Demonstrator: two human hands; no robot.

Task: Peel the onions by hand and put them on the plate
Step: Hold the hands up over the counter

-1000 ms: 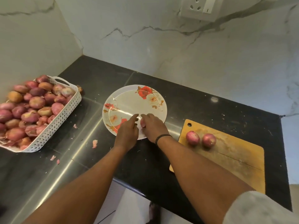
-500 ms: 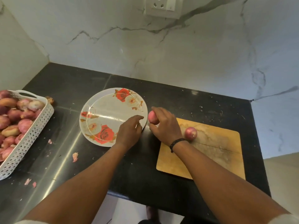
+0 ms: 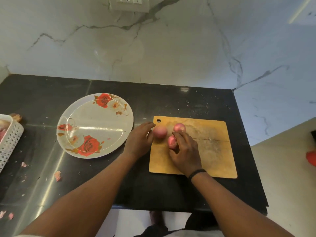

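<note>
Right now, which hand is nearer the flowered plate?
Left. The left hand hovers just off the plate's right rim, at the cutting board's left edge. The right hand is farther right, over the board, holding an onion.

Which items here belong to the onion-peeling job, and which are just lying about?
Belonging to the job:
- three onions on the cutting board
- right hand, gripping the nearest onion
- left hand, beside the onions
- floral plate, holding no onions yet
- white basket at the left edge

Lying about:
- peel scraps on the counter
- wall socket
</note>
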